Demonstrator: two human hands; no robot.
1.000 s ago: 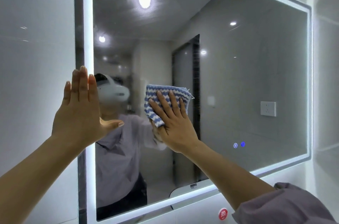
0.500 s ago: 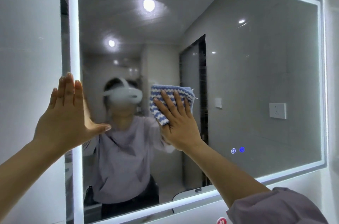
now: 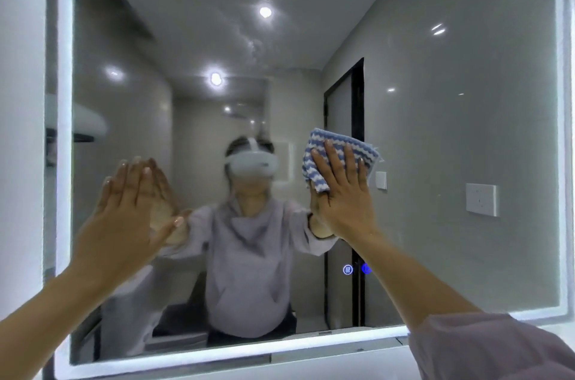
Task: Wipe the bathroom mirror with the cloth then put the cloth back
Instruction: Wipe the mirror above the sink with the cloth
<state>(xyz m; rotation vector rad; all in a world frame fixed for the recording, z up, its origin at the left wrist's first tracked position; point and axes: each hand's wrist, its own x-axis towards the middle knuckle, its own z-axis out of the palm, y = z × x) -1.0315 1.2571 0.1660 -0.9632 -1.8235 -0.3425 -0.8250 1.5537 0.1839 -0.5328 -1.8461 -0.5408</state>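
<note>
Mirror (image 3: 451, 130): wall-mounted, rectangular, with a glowing white strip round its edge (image 3: 63, 162).

Right hand (image 3: 345, 202): raised at mid-glass, palm flat against the cloth (image 3: 337, 146). Grip wide open, fingers straight and spread, nothing curled round the fabric. The hand only presses the cloth to the mirror.

Cloth: blue-and-white wavy stripes, folded into a pad and trapped between the right palm and the glass. Its upper part shows above the fingertips and its left edge beside the index finger.

Left hand (image 3: 124, 218): raised over the mirror's left part, near the lit strip. Grip open, fingers straight and together, thumb out to the side, holding nothing. Its reflection sits just behind it. The picture is blurred there, so I cannot tell if it touches the glass.

Right forearm is bare, with a pale lilac sleeve (image 3: 485, 348) pushed up at lower right.

2 small lit touch icons (image 3: 348, 269) sit low on the glass, 1 white and 1 blue, beside the right forearm.

The glass reflects a person in a pale hooded top, ceiling lights and a dark door frame.
</note>
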